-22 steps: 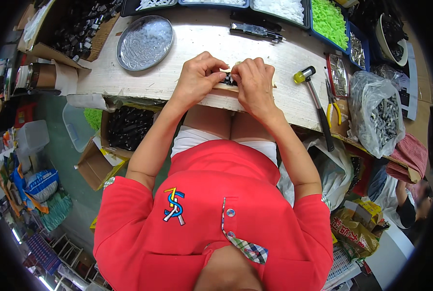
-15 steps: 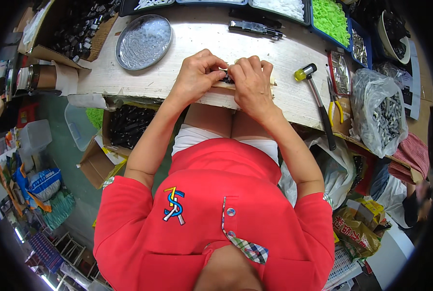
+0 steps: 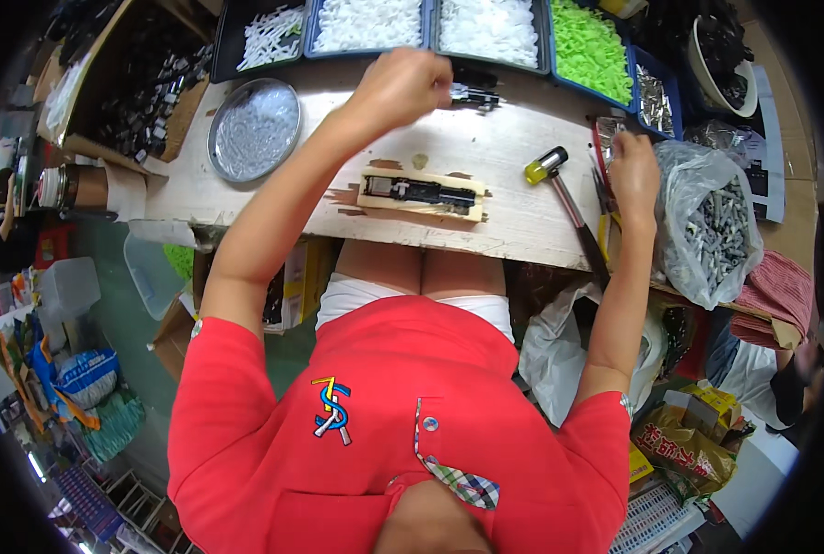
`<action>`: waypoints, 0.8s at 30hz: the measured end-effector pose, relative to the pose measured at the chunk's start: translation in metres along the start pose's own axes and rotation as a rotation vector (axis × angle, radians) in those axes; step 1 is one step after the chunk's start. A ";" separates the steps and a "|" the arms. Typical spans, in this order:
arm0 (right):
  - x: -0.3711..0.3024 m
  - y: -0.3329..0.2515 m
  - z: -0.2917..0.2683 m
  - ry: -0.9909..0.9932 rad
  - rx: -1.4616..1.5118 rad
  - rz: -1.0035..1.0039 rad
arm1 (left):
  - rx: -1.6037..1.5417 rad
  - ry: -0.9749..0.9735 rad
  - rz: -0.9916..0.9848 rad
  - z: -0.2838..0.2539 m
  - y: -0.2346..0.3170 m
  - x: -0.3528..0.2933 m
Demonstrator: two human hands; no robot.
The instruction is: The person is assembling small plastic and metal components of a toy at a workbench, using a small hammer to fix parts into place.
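Observation:
A pale wooden holding block [image 3: 367, 199] lies near the table's front edge, with a long black plastic part [image 3: 430, 192] set in its slot. My left hand [image 3: 404, 90] is above the back of the table, fingers curled in, beside a few black assembled parts [image 3: 475, 96]. Whatever it may hold is hidden. At the right, my right hand [image 3: 633, 171] has its fingers bent down by a small red-edged tray [image 3: 604, 137] of silvery pieces; its fingertips are partly hidden. Between the block and this hand lies a hammer [image 3: 564, 198] with a yellow and black head.
Bins of white pieces [image 3: 370, 26] and green pieces [image 3: 592, 51] line the back. A round metal dish [image 3: 255, 131] of clear pieces stands left, near a cardboard box [image 3: 186, 120] of black parts. Yellow-handled pliers [image 3: 604, 226] and a plastic bag [image 3: 707, 231] of grey parts are at right.
Both hands have left the wooden block, uncovering the black part in it. My left hand has moved up toward the back parts, my right hand far right to the small tray.

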State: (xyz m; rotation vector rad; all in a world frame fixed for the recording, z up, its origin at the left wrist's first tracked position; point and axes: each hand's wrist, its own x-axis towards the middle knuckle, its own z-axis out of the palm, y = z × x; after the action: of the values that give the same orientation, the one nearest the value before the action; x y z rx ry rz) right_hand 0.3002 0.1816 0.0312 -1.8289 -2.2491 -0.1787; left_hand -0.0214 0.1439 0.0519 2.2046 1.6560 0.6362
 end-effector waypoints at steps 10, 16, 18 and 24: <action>0.004 0.013 0.019 -0.116 -0.076 0.056 | 0.580 -0.027 0.085 0.025 -0.016 0.116; 0.000 0.036 0.027 0.012 0.176 0.011 | 0.574 -0.074 0.116 0.021 -0.009 0.115; -0.003 0.037 0.025 0.044 0.262 0.012 | 0.587 -0.114 0.109 0.020 -0.006 0.117; -0.009 0.042 0.018 0.069 0.522 0.126 | 0.267 0.035 0.067 0.005 -0.026 0.122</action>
State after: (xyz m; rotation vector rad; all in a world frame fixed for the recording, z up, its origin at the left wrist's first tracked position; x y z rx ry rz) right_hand 0.3407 0.1862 0.0089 -1.6351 -1.8898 0.3322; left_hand -0.0118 0.2687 0.0544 2.4552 1.7809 0.4971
